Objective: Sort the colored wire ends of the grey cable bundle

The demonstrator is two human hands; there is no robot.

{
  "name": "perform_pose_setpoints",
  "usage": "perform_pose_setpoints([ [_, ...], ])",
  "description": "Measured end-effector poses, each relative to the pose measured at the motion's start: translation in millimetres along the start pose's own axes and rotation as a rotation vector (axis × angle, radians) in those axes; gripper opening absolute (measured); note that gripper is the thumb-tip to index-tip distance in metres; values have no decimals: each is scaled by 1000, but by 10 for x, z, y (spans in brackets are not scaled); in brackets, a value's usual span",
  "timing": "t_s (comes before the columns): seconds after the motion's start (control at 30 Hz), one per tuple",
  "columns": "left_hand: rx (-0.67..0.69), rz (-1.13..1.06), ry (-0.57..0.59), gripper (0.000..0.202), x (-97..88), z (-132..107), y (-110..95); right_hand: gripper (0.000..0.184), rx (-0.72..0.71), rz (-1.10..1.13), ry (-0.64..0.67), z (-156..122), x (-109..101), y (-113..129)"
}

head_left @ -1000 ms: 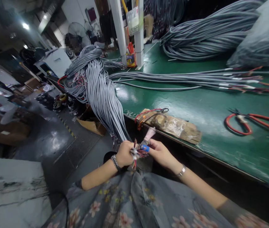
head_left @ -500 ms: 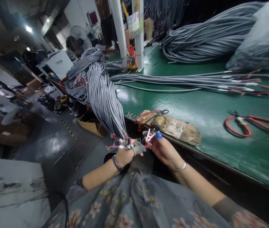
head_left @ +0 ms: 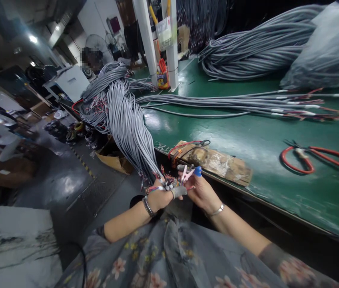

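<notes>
My left hand (head_left: 161, 197) is closed round the stripped ends of a thick bundle of grey cables (head_left: 127, 120) that hangs off the green bench. Coloured wire ends (head_left: 165, 183) fan out above its fingers, and a grey sleeve covers one finger. Just to the right, my right hand (head_left: 201, 191) is closed on a small pink clip-like tool (head_left: 186, 174). A blue cap covers one fingertip of the right hand. Both hands touch at the wire ends, below the bench edge and above my lap.
A worn cardboard pad (head_left: 217, 162) with red and black leads lies on the green bench (head_left: 247, 136) at its edge. Red-handled cutters (head_left: 304, 158) lie to the right. More grey cable runs (head_left: 241, 104) and coils (head_left: 256, 48) cover the back. A person sits far left behind.
A second ago both hands were pressed together over the wire ends. My right hand has since drawn slightly right and up with the pink tool, and the wire ends now fan out above my left hand.
</notes>
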State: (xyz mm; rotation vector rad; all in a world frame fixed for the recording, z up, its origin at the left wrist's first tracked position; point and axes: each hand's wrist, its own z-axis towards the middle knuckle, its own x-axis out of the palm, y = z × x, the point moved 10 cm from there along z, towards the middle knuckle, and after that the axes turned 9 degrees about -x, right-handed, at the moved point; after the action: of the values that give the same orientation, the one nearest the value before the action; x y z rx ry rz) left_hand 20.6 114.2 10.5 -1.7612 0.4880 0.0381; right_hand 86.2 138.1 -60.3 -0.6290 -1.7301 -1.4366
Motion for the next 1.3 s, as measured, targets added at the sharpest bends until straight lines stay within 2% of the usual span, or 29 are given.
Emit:
perform_pose_setpoints([
  [0.13,22,35,-6,47,7,18,-12,45,13,86,3,20,20,-13],
  [0.27,3,32,-20,44,7,37,76,41,2,120,-41,33,-29,-28],
  [0.4,-16,9,-20,43,8,35,104,42,12,132,-21,13,14,-23],
  [0.57,-11,-15,-21,45,-21,-47,-37,49,61,99,-20,-45,30,-11],
  [0.7,-43,-30,-29,46,-51,-117,-79,41,53,46,-40,-73,-6,37],
  [0.87,-29,-48,-38,44,-72,-120,-54,36,-7,-64,-64,-89,-34,123],
  [1.07,-66,-85,-48,43,-60,-55,13,40,-22,-19,-82,-78,-76,74],
  [1.3,-22,0,-23,46,1,6,39,40,9,-1,-76,-44,-84,16],
])
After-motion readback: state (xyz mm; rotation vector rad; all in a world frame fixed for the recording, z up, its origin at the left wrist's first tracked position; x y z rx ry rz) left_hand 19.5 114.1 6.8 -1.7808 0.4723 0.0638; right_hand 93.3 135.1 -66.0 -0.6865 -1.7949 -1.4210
